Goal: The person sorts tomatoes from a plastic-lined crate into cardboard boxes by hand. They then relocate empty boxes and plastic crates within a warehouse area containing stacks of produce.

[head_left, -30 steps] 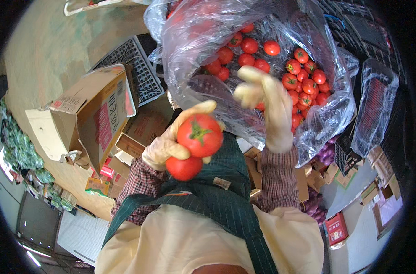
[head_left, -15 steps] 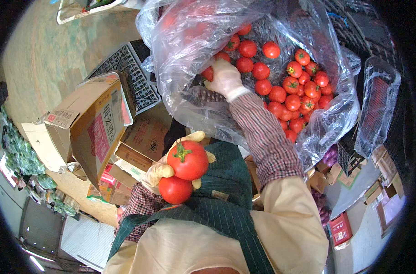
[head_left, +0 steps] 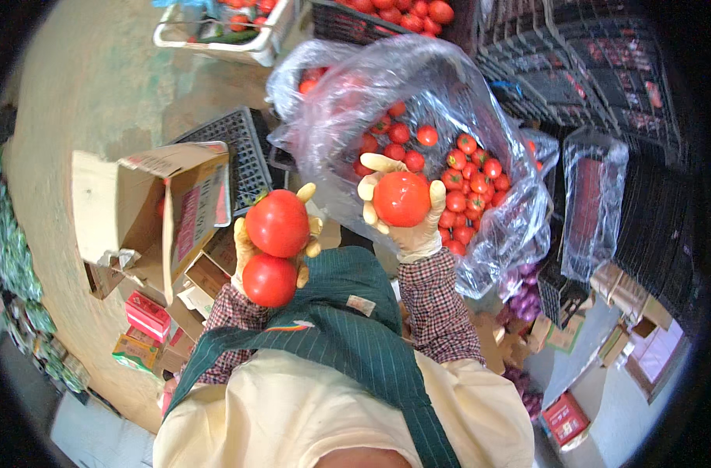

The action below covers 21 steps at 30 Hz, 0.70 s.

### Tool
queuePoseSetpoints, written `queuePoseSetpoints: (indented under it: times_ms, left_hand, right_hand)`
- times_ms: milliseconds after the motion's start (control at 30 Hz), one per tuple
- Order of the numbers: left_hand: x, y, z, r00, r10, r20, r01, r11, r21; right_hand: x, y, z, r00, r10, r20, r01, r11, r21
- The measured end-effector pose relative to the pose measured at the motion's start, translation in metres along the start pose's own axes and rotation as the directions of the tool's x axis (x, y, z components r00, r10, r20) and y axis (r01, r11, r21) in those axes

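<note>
The right hand [head_left: 406, 214] has come up out of the plastic bag [head_left: 480, 117], now gripping one tomato [head_left: 401, 198]. The left hand [head_left: 281, 234] clasps two tomatoes [head_left: 277, 223], which hide its palm.

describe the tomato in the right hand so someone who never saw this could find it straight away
Start at the big clear plastic bag full of small tomatoes. Just in front of it, the gloved right hand is raised, cupping one tomato. It sits alone in that palm and is far larger than the bagged ones; the left hand holds two.
</note>
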<state>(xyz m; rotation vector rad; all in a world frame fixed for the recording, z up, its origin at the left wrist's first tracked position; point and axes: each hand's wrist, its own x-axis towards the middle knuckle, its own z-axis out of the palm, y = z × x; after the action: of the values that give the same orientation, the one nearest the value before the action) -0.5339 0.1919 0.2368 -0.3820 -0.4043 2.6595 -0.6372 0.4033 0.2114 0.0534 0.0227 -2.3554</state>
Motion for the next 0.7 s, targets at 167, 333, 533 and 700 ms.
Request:
queuePoseSetpoints:
  times_ms: [167,333,533,700]
  left_hand:
    - [-0.045,0.022,0.037,0.985,0.05,0.162,-0.071,0.99,0.123]
    - [-0.099,0.031,0.065,0.942,0.185,0.279,-0.224,0.967,0.118]
    - [-0.161,0.045,0.069,0.901,0.349,0.256,-0.393,0.908,0.146]
    - [-0.199,0.048,0.053,0.901,0.408,0.149,-0.434,0.86,0.269]
  right_hand:
    - [0.037,0.045,0.067,0.983,0.131,-0.131,-0.132,0.991,-0.001]
    - [0.071,0.124,0.112,0.933,0.329,-0.142,-0.321,0.944,0.078]
    - [0.089,0.193,0.148,0.92,0.158,-0.358,-0.386,0.522,-0.76]
    - [0.088,0.225,0.142,0.984,0.063,-0.165,-0.168,0.05,-0.984]
